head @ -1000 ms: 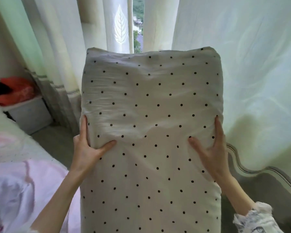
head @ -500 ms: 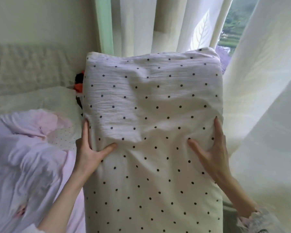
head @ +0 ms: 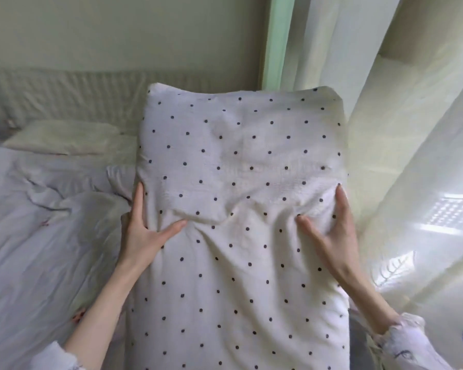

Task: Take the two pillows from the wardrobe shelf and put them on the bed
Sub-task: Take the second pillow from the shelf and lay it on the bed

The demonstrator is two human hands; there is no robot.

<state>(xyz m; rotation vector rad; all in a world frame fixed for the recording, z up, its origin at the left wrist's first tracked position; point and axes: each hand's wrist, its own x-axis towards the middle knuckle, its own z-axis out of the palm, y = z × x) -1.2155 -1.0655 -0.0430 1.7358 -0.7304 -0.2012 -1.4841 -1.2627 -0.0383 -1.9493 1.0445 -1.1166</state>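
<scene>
view swung onto bed [head: 38, 222], both hands gripping pillow [head: 238, 196], curtain [head: 412, 156] perhaps touching

Pillow [head: 241, 209] swung from curtain toward bed [head: 38, 222] (headboard now behind).

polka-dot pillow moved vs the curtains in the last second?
Yes. The polka-dot pillow has swung left, off the curtains and toward the bed; both hands hold it as before.

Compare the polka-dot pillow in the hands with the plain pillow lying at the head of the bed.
The polka-dot pillow carries dark dots; the plain pillow shows none. The polka-dot pillow is held up between the left hand and right hand; the plain pillow lies flat on the bed. Both are pale.
</scene>
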